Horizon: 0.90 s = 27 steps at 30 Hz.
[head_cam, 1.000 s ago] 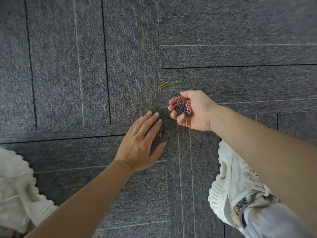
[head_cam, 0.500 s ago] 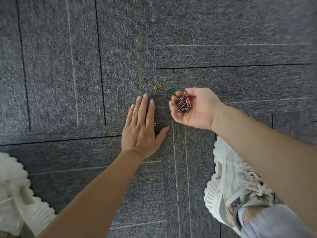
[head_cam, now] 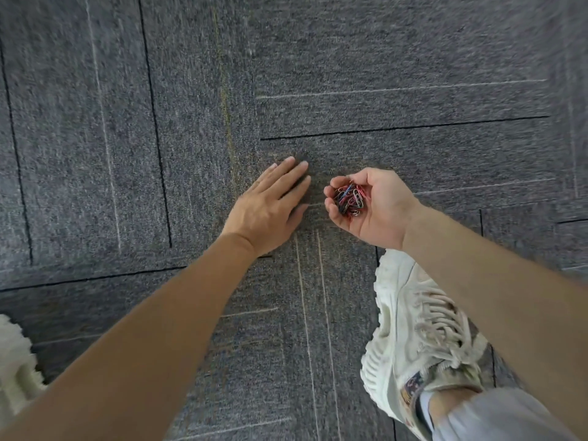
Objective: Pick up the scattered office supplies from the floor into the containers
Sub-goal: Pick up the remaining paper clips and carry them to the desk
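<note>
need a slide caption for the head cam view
Right hand cups a heap of coloured paper clips while the left hand reaches flat across the grey carpet.

The left hand (head_cam: 270,202) lies palm down on the grey carpeted floor (head_cam: 397,58), its fingers (head_cam: 286,176) straight and together, pointing far and to the right. Just to its right, apart from it, the right hand (head_cam: 372,208) is turned palm up and cupped, fingers curled round a small heap of coloured paper clips (head_cam: 350,200). A white shoe (head_cam: 420,329) stands near on the right, under the right forearm. Another white shoe (head_cam: 16,361) shows at the near left edge.
</note>
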Tool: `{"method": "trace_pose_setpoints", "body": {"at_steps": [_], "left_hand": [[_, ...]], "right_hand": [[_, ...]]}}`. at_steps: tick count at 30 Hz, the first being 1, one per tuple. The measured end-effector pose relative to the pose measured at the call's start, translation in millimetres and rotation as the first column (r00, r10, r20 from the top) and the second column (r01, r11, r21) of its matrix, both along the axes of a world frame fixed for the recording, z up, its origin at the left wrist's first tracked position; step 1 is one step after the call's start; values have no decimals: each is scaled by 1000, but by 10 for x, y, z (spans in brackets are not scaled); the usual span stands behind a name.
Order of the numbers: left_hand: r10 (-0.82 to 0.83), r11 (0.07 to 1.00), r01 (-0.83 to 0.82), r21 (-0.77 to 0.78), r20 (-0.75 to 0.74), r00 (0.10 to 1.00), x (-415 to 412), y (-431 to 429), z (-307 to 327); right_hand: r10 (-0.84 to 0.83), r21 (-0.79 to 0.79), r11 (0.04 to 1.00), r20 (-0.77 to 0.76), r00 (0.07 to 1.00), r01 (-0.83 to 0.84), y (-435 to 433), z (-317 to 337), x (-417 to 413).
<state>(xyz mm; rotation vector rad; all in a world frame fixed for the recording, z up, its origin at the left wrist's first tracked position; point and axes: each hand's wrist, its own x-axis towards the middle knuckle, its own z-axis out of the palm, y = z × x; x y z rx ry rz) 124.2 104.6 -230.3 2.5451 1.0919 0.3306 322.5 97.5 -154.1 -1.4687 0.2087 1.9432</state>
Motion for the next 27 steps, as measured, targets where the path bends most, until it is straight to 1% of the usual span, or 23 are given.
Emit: {"method": "trace_pose_setpoints", "body": {"at_steps": [3,5,8,10,12,14,15,19,23,25,27], "left_hand": [[-121,992,118,45,56,991,-268,-90,9],[-163,986,161,30,71,984,-504,-253,38],[-136,990,137,-13,87,987,-754,-537,66],[-91,996,92,-21,41,995,-803,-646,65],[-30,1000,30,3,1,1000,-767,-647,45],[7,998,-8,56,7,1000,-657,-555,29],[1,996,-3,84,21,1000,-599,-485,23],[-126,980,113,165,69,990,-488,-245,18],[-203,953,179,243,77,976,-454,-96,50],[-237,944,220,245,41,971,-420,14,81],[-238,952,234,196,-7,971,-380,83,112]], "right_hand": [[18,-9,1000,12,1000,-18,12,-12,3],[44,-22,999,30,999,-43,20,-32,-44],[82,-44,996,52,995,-80,24,-64,-173],[96,-44,995,66,993,-93,38,-67,-253],[101,-35,995,85,991,-98,65,-68,-307],[88,-22,996,110,990,-86,96,-72,-332],[73,-19,997,118,990,-71,111,-74,-342],[42,-22,999,135,990,-40,137,-72,-386],[44,-17,999,157,987,-42,137,-69,-359],[34,-14,999,165,986,-32,132,-72,-327],[27,-16,1000,161,987,-25,125,-73,-296]]}}
